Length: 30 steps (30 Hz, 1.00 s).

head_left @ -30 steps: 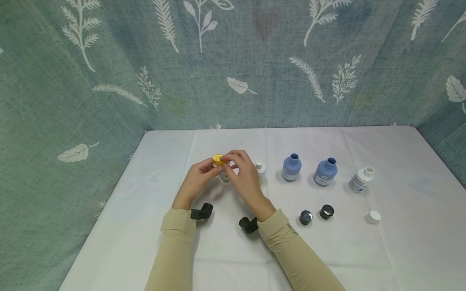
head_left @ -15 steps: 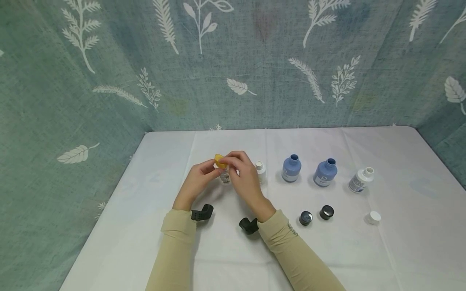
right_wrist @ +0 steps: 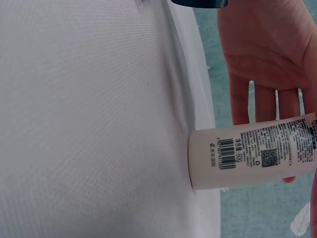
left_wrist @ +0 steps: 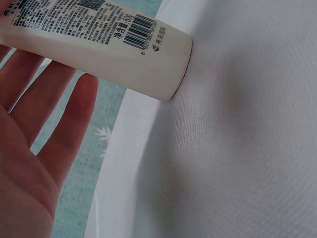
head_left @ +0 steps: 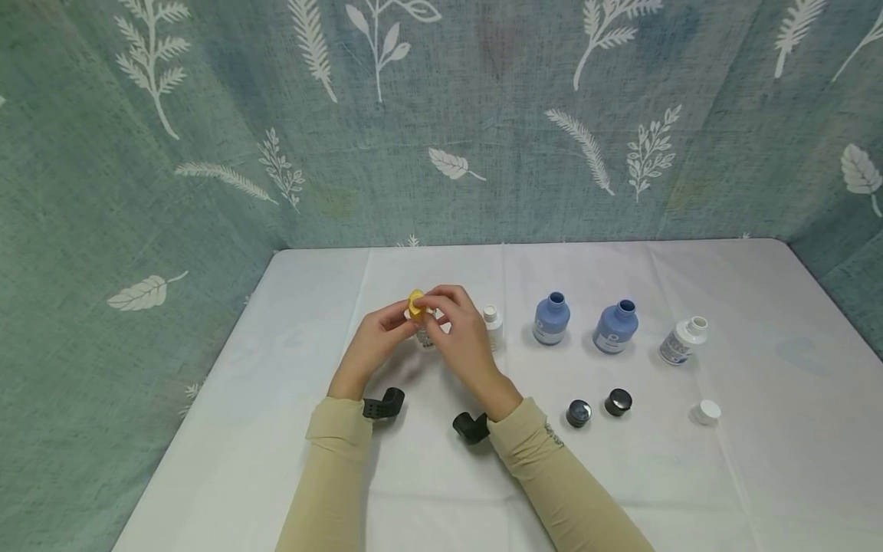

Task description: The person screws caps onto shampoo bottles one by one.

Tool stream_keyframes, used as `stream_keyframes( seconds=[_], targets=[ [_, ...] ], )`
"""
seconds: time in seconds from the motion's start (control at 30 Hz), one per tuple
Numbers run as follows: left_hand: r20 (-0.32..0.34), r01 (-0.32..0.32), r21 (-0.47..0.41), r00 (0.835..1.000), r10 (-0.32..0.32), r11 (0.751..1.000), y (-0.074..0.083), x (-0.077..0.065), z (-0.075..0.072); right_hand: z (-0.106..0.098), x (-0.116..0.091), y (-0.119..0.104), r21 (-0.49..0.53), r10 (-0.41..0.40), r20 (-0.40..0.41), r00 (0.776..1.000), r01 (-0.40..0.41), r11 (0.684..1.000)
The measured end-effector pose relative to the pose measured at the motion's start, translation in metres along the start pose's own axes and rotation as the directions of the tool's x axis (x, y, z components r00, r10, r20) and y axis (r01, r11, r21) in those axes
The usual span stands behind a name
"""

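At the table's (head_left: pixel 228 445) left, the left hand (head_left: pixel 372 341) is gripping the black-printed white cylindrical bottle (left_wrist: pixel 114 47) near its top; the right hand (head_left: pixel 458 326) is pinching the bright yellow cap (head_left: pixel 415 305).

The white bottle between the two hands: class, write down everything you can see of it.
The white bottle looks like smooth plastic, with a rounded body. Fine dark print covers part of its side, with a barcode, a square code and "60g". It looks roughly upright, its base against the white tablecloth. The left hand holds its upper end while the right hand pinches a yellow cap there; whether the cap is attached is hidden.
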<state>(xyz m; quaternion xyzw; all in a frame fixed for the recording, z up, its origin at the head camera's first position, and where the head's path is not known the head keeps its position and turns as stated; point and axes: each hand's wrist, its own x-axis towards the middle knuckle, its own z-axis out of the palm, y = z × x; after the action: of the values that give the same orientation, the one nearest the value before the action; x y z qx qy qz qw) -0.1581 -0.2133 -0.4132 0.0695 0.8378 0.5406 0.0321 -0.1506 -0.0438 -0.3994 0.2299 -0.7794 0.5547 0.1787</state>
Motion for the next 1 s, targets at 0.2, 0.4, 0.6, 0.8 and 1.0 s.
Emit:
stream_keyframes(
  seconds=[0.2, 0.4, 0.6, 0.8, 1.0],
  targets=[
    [0.003, -0.004, -0.019, 1.0, 0.004, 1.0, -0.002, 0.001, 0.0, 0.001, 0.0, 0.0, 0.001, -0.006, 0.006, 1.0, 0.006, 1.0],
    [0.016, -0.006, -0.037, 1.0, 0.007, 0.999, -0.003, 0.0, 0.0, 0.001, 0.0, 0.0, 0.019, -0.014, 0.016, 1.0, 0.014, 1.0],
    [0.037, 0.007, -0.053, 0.999, -0.005, 0.999, 0.001, 0.0, 0.0, 0.001, 0.0, 0.0, 0.014, -0.001, 0.007, 1.0, 0.001, 1.0],
    [0.047, 0.01, -0.053, 0.999, -0.007, 0.999, 0.022, -0.008, -0.001, 0.001, 0.0, 0.001, 0.001, 0.001, -0.001, 1.0, -0.001, 1.0],
    [0.04, 0.029, -0.032, 0.999, -0.027, 0.999, 0.021, -0.008, -0.001, 0.001, 0.0, 0.001, -0.022, -0.005, -0.004, 1.0, 0.005, 1.0]
  ],
)
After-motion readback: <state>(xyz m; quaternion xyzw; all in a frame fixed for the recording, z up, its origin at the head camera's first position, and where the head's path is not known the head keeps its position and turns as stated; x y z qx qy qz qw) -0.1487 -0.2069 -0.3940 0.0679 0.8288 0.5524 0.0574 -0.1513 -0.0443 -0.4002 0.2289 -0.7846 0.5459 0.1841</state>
